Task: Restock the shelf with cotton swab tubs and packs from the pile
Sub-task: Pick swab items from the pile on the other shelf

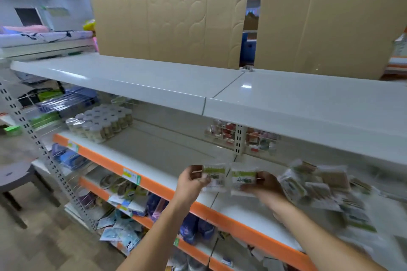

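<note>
Green-labelled cotton swab packs sit side by side above the orange-edged shelf (167, 156): the left hand (191, 180) pinches the left pack (214, 178), the right hand (262, 187) grips the right pack (243, 179). Beside them lies the blurred pile (319, 185); tubs (101, 123) stand far left.

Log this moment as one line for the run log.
left hand holds pack | right hand holds second pack | pile at right | tubs shelved left

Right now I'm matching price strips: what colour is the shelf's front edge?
Orange, on the shelf edge; clearest in the head view.
</note>
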Motion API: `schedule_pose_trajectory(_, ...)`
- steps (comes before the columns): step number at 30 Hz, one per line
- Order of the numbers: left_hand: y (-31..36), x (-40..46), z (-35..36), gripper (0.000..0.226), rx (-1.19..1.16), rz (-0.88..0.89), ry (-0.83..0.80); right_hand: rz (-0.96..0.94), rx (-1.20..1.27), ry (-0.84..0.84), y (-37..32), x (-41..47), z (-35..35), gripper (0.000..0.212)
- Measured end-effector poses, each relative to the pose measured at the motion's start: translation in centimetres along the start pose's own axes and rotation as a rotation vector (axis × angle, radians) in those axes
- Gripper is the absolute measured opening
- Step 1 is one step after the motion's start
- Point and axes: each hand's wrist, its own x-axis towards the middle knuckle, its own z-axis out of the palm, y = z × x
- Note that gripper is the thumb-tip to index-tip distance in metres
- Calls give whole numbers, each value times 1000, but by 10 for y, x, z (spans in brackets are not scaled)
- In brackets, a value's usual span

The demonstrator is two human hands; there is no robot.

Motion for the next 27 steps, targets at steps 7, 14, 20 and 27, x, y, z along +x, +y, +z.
schedule_pose_trajectory(7, -2, 13, -68, 46, 2, 4, 84, -6, -16, -17, -28, 18, 72, 29)
schedule_pose_trajectory(14, -6, 22, -127, 45, -40, 10, 138, -28, -18, -27, -50, 34, 134, 34)
schedule_pose_trajectory(20, -11, 34, -168, 41, -60, 1, 188, -26, 34, -69, -71, 51, 178, 44)
schedule_pose_trajectory(27, -21, 56, -218, 38, -95, -33, 240, -50, 45, -113, -94, 78, 236, 42)
